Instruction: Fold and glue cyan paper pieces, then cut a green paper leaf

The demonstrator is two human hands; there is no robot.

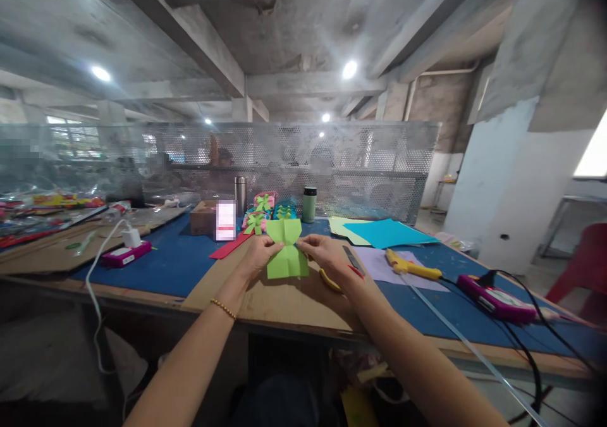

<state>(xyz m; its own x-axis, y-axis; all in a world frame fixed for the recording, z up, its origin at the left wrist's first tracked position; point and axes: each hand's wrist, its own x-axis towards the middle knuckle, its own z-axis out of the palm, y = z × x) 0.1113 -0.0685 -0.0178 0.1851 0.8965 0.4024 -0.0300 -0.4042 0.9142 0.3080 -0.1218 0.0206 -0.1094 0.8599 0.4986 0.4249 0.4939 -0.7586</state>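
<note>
A creased sheet of light green paper (286,262) is held up above a brown cardboard sheet (227,294). Its upper part has slanted cut edges and fold lines cross its middle. My left hand (260,253) pinches the left edge between thumb and fingers. On the opposite edge, my right hand (322,252) pinches the paper the same way. Beside my right wrist lie scissors with a yellow handle (329,281), partly hidden, a red-handled tool (356,271) and a dark blade-like tool (351,255). Green paper bows (257,223) on pink pieces stand behind the paper.
A yellow glue gun (413,266) rests on lilac paper at right, its clear glue stick hanging over the table edge. Purple power strips (496,297) with cords lie right and left. A green bottle (310,205), steel flask (241,194), lit phone (226,220) and blue paper (391,232) stand or lie behind.
</note>
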